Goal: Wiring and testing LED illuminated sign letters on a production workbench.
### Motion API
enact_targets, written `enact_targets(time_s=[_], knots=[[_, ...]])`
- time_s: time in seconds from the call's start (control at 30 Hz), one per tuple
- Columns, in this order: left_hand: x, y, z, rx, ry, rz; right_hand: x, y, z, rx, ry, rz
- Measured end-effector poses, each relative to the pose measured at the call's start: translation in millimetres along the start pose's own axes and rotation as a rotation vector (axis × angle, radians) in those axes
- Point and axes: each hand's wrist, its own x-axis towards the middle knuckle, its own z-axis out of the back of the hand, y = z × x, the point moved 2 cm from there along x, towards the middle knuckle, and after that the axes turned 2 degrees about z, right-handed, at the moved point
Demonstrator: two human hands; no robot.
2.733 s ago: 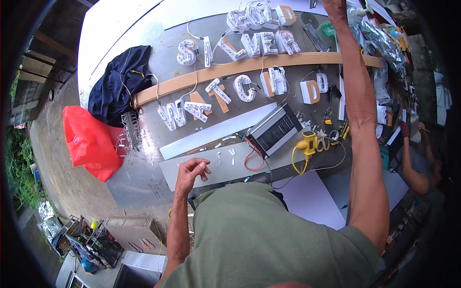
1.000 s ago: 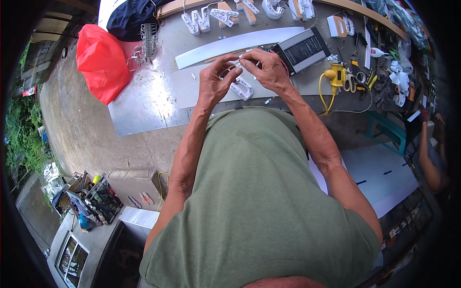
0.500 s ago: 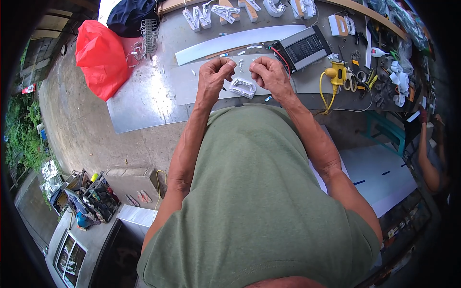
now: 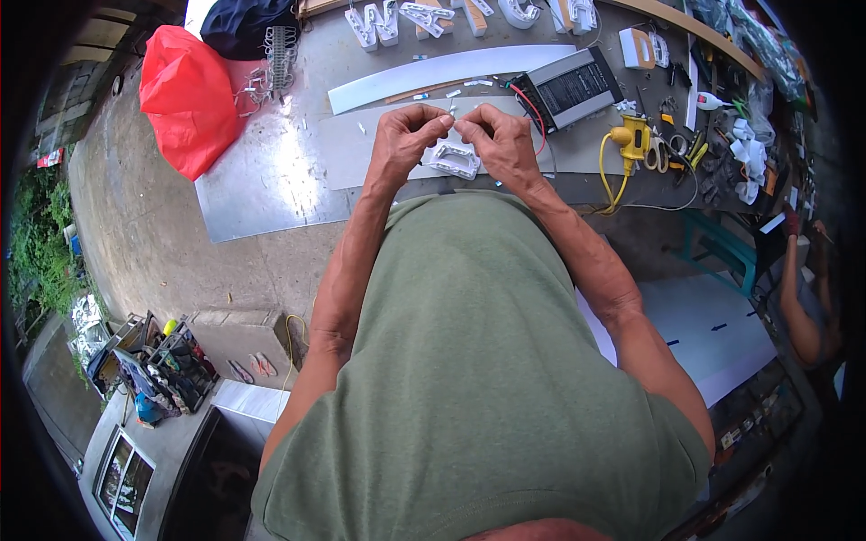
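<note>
My left hand (image 4: 404,147) and my right hand (image 4: 502,147) are raised over the workbench, thumbs and forefingers pinched and their tips nearly touching. Whatever lies between the fingertips is too small to make out. Just below and between the hands lies a hollow white sign letter (image 4: 454,161) with small light modules along its inside. It rests on a flat grey sheet (image 4: 347,144). Beyond the hands are small white light modules (image 4: 478,83) and a long curved white strip (image 4: 442,76). A black and grey power supply (image 4: 573,87) with red and black wires sits right of my right hand.
Several white sign letters (image 4: 437,22) line the bench's far side. A yellow socket box (image 4: 635,140) with its cord, scissors (image 4: 657,157) and loose tools crowd the right. On the left are a red bag (image 4: 185,104) and a metal-coloured chain (image 4: 279,61). Another person's arm (image 4: 790,288) shows at far right.
My hands have come together, so the gap between their pinched fingertips has nearly closed. The small white piece seen between them is no longer distinct. The view has shifted slightly.
</note>
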Motion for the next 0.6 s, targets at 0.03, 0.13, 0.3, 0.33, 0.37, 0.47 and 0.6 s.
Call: enact_targets(time_s=[0.03, 0.13, 0.3, 0.33, 0.37, 0.47, 0.6], knots=[[-0.1, -0.9, 0.2, -0.002, -0.002, 0.000, 1.3, -3.8, 2.4, -0.002, 0.002, 0.001], [3.1, -3.8, 2.0, 0.015, -0.021, 0.035, 0.2, -20.5, 10.9, 0.529, 0.367, -0.438], [3.7, 1.8, 8.5, -0.018, 0.160, 0.086, 6.9, 1.1, 31.1, -0.080, -0.051, 0.288], [3.1, 1.7, 7.1, -0.034, 0.196, 0.106, 10.8, 5.8, 31.2, -0.194, -0.063, 0.496], [3.7, 2.4, 6.5, -0.035, 0.196, 0.106, 12.5, 9.8, 31.2, -0.308, -0.075, 0.704], [5.0, 3.8, 5.2, -0.023, 0.261, 0.121, 15.6, 13.4, 31.4, -0.603, 0.055, 0.865], [3.2, 0.9, 5.2, 0.067, 0.285, 0.078, 15.7, 5.2, 29.8, -0.562, 0.183, 0.805]])
